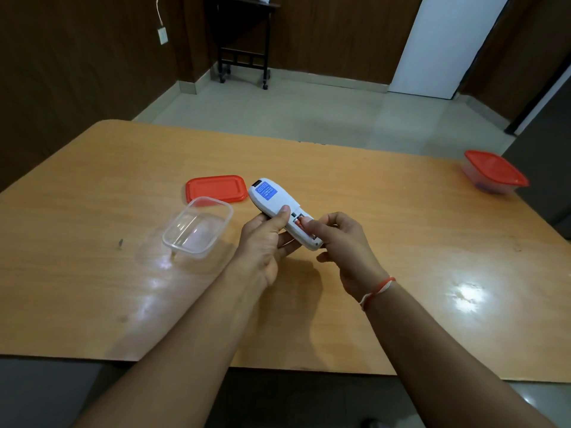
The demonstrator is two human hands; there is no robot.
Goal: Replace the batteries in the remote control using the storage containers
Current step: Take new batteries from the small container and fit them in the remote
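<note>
A white remote control (272, 200) with a blue label is held face down above the table, its battery compartment uncovered. My left hand (267, 242) grips the remote around its middle, thumb on its back. My right hand (343, 242) pinches an orange battery (300, 224) that lies in the compartment. A clear container (197, 227) without its lid stands left of the hands; it looks empty. Its red lid (216, 188) lies flat behind it. A second clear container (494, 176), with a red lid on, stands at the far right edge.
The wooden table (401, 227) is glossy with light glare. A small dark object (120, 242) lies at the left. Beyond the table are a tiled floor, a black wheeled stand (244, 54) and a white door (448, 44).
</note>
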